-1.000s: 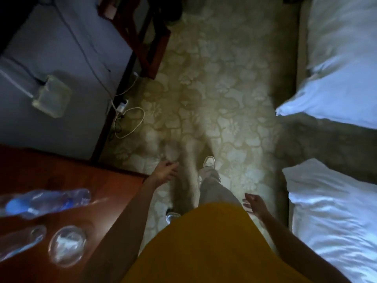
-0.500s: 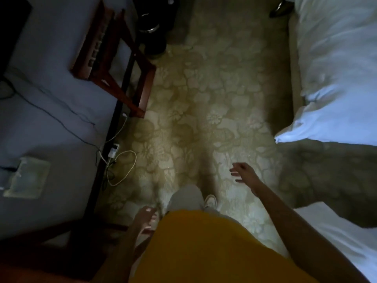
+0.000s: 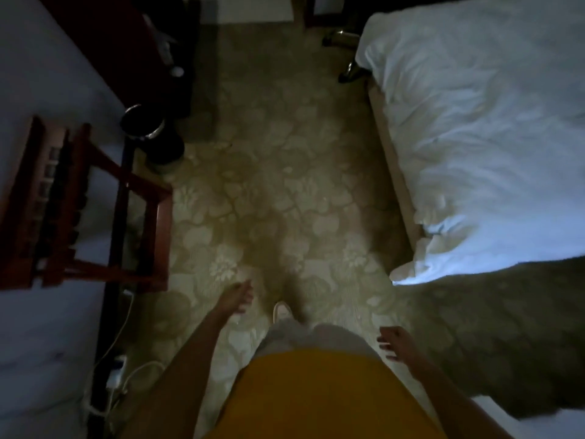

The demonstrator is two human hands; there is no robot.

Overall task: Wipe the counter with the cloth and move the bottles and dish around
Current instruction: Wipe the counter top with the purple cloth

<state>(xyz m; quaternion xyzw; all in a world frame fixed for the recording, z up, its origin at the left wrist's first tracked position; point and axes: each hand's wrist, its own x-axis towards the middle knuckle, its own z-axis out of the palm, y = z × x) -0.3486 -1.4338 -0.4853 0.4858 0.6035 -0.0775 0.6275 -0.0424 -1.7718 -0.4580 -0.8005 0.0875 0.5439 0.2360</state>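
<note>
Patterned carpet (image 3: 269, 185), hands (image 3: 235, 297) apparently empty

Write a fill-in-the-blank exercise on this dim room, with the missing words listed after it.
1. Both the left hand and the right hand hold ____.
2. The person's top is ____ in colour.
3. The rumpled white bed cover lies on the person's ____ side.
4. The reddish-brown wooden folding rack stands against the wall to the person's ____.

Missing words: nothing; yellow; right; left
</note>
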